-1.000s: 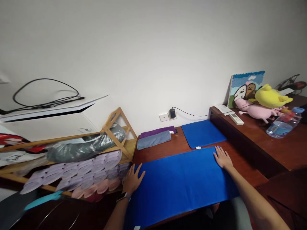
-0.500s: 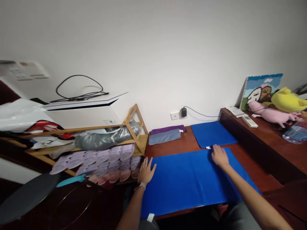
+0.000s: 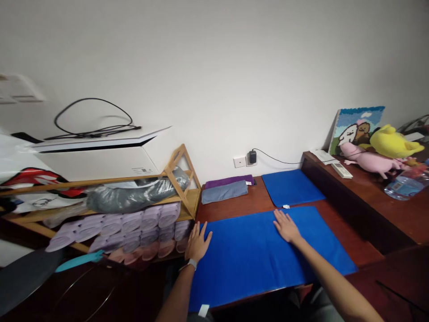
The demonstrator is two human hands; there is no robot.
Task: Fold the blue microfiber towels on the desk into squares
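Your right hand [image 3: 286, 226] has slid inward from the far right corner of the blue towel [image 3: 268, 255], which lies spread on the wooden tabletop [image 3: 234, 208], while your left hand [image 3: 197, 241] stays at its left edge, both palms open and flat, grasping nothing.

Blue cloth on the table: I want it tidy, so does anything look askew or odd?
Slightly. The blue cloth lies flat under both hands, but its near edge hangs over the table edge, with a white tag dangling. No spill or damage shows.
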